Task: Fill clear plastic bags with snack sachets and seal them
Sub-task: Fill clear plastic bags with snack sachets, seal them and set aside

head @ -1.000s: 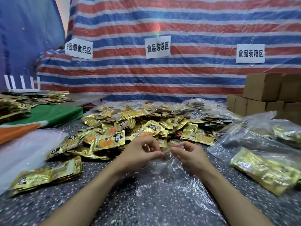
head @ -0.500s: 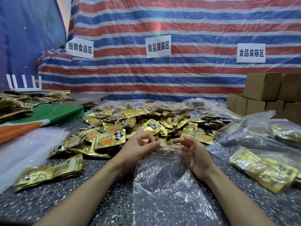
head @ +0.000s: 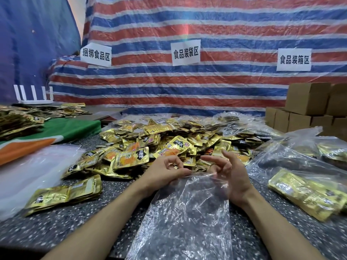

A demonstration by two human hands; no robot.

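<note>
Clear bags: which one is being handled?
The empty clear bag at bottom centre; the left hand pinches its mouth. The filled bags on the right hold gold sachets and lie untouched.

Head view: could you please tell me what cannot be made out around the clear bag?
Head view:
Clear bag, near end: cut off by bottom edge.
Left hand, grip on bag mouth: hidden by its curled fingers.
Filled bag at right: cut off by right edge.
</note>
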